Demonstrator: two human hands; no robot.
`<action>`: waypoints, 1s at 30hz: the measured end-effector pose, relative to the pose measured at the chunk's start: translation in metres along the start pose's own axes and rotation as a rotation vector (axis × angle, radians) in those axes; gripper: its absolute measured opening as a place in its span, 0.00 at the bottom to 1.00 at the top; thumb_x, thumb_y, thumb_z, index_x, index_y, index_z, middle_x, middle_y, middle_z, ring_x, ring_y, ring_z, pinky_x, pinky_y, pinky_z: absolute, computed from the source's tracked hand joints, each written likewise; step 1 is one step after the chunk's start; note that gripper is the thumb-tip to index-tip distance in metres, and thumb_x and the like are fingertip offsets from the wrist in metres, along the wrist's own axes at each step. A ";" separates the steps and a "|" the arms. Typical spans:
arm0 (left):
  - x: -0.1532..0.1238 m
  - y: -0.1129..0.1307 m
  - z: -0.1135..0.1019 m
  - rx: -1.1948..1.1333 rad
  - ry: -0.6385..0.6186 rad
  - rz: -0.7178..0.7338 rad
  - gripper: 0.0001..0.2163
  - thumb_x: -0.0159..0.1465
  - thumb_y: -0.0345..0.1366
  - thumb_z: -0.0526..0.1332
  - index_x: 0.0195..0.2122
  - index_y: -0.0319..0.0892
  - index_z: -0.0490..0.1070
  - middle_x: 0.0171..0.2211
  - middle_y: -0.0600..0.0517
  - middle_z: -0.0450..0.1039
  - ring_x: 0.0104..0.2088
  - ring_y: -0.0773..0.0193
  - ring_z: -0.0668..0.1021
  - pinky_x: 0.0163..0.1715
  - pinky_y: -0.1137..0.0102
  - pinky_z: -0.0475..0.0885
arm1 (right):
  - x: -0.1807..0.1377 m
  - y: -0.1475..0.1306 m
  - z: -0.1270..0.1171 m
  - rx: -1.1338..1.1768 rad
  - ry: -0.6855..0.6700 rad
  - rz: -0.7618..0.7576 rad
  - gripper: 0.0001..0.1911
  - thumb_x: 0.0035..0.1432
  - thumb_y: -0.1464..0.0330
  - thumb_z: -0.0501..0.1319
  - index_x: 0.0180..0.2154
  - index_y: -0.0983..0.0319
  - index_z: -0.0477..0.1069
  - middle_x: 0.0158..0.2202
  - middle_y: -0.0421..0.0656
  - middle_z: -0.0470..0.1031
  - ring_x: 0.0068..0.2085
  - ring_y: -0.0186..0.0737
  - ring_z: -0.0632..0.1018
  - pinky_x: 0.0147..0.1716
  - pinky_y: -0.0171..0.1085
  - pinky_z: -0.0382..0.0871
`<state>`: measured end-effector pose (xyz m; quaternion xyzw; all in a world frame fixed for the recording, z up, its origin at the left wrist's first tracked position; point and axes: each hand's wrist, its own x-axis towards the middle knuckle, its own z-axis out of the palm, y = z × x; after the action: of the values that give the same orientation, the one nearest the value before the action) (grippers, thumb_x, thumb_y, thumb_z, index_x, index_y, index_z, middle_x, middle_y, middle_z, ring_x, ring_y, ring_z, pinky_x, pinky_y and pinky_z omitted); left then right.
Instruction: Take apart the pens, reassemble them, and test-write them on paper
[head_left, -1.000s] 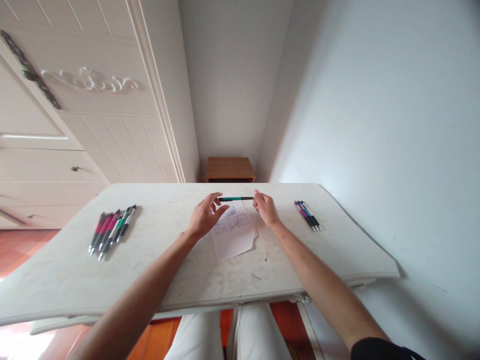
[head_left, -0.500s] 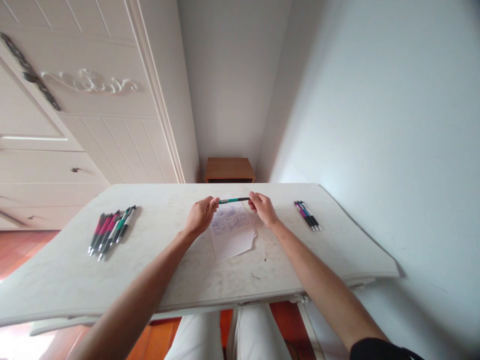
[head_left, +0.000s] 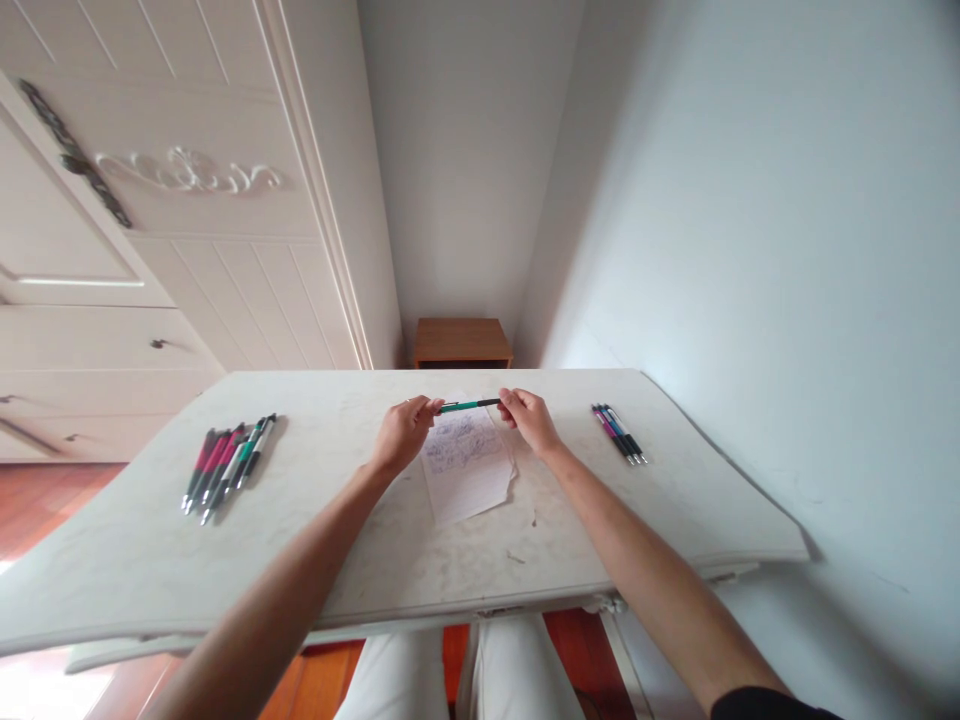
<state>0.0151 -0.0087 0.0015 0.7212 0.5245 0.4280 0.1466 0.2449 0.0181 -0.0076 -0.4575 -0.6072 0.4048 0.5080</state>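
Note:
A green pen (head_left: 463,406) with a black grip is held level above the far part of the table. My left hand (head_left: 405,432) is closed on its left end, and my right hand (head_left: 529,418) pinches the black right end. Both tips of the pen are hidden by my fingers. Beneath it lies a sheet of paper (head_left: 474,490) covered with blue scribbles in its upper half; a second sheet edge pokes out at its right.
On the left of the white table (head_left: 360,570) lies a row of several pens (head_left: 225,465), pink, green and white. Three pens (head_left: 619,434) lie side by side on the right. A wardrobe (head_left: 247,200) stands at the left, a wall (head_left: 750,250) at the right, a brown wooden cabinet (head_left: 462,340) behind.
The green pen has turned a little in my fingers, and its clip now shows along the top. Both hands keep their hold. The whole view has shifted slightly.

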 end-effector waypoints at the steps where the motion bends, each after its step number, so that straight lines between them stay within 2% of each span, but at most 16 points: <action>1: 0.000 0.000 -0.001 -0.002 -0.006 -0.030 0.22 0.67 0.50 0.49 0.24 0.41 0.70 0.20 0.53 0.72 0.22 0.66 0.73 0.25 0.72 0.65 | 0.000 0.000 0.000 -0.010 -0.015 -0.014 0.27 0.54 0.45 0.58 0.22 0.63 0.66 0.20 0.40 0.69 0.20 0.30 0.66 0.19 0.30 0.59; 5: -0.001 -0.002 -0.001 -0.041 -0.009 -0.099 0.24 0.67 0.52 0.46 0.24 0.41 0.69 0.19 0.53 0.71 0.20 0.66 0.73 0.24 0.72 0.65 | -0.001 -0.002 0.000 -0.017 -0.030 -0.035 0.27 0.54 0.45 0.58 0.23 0.63 0.67 0.20 0.40 0.69 0.20 0.30 0.66 0.20 0.31 0.60; 9: 0.002 -0.006 0.003 -0.082 0.036 0.000 0.18 0.60 0.51 0.59 0.40 0.40 0.72 0.30 0.52 0.75 0.23 0.67 0.74 0.27 0.72 0.69 | 0.000 -0.002 0.000 -0.017 0.000 -0.015 0.28 0.52 0.43 0.58 0.23 0.63 0.67 0.20 0.40 0.70 0.20 0.30 0.66 0.20 0.31 0.60; 11: 0.003 -0.007 0.006 -0.091 0.070 0.062 0.19 0.57 0.49 0.64 0.43 0.41 0.71 0.33 0.51 0.75 0.23 0.68 0.73 0.28 0.72 0.70 | 0.001 -0.001 -0.001 -0.023 0.016 -0.012 0.28 0.52 0.43 0.58 0.23 0.63 0.67 0.21 0.40 0.70 0.20 0.30 0.66 0.20 0.31 0.60; 15: 0.003 -0.008 0.007 -0.064 0.087 0.111 0.12 0.62 0.45 0.59 0.34 0.41 0.74 0.30 0.51 0.75 0.25 0.68 0.73 0.30 0.72 0.69 | 0.003 0.003 -0.002 -0.022 0.019 -0.006 0.28 0.52 0.43 0.57 0.23 0.63 0.67 0.21 0.40 0.70 0.20 0.30 0.66 0.20 0.32 0.60; 20: 0.000 -0.005 0.002 -0.017 0.011 -0.017 0.21 0.66 0.49 0.50 0.24 0.41 0.71 0.20 0.53 0.71 0.23 0.66 0.73 0.25 0.73 0.66 | 0.002 0.002 -0.001 -0.023 -0.012 -0.022 0.27 0.53 0.44 0.58 0.24 0.63 0.68 0.21 0.41 0.70 0.20 0.30 0.66 0.21 0.32 0.61; 24: -0.001 -0.002 0.000 -0.042 -0.024 -0.079 0.25 0.67 0.51 0.46 0.22 0.40 0.68 0.18 0.53 0.70 0.20 0.67 0.72 0.22 0.74 0.64 | 0.001 0.001 -0.001 -0.019 -0.028 -0.028 0.27 0.53 0.44 0.58 0.24 0.63 0.67 0.22 0.41 0.71 0.20 0.30 0.66 0.21 0.32 0.60; 27: -0.001 -0.002 0.000 -0.073 -0.031 -0.060 0.23 0.66 0.52 0.48 0.28 0.39 0.71 0.23 0.52 0.72 0.21 0.68 0.71 0.22 0.74 0.64 | 0.001 0.002 -0.001 -0.024 -0.030 -0.027 0.27 0.54 0.45 0.57 0.24 0.63 0.68 0.22 0.41 0.71 0.20 0.31 0.67 0.22 0.32 0.61; 30: 0.000 -0.006 0.003 -0.090 0.017 -0.028 0.20 0.59 0.52 0.59 0.43 0.40 0.70 0.31 0.52 0.74 0.21 0.70 0.70 0.22 0.74 0.65 | 0.002 0.003 -0.001 -0.030 -0.018 -0.028 0.27 0.54 0.44 0.57 0.24 0.62 0.68 0.22 0.41 0.71 0.20 0.31 0.66 0.22 0.32 0.61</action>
<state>0.0137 -0.0049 -0.0045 0.7028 0.5161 0.4551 0.1805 0.2463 0.0212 -0.0099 -0.4529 -0.6240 0.3928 0.5012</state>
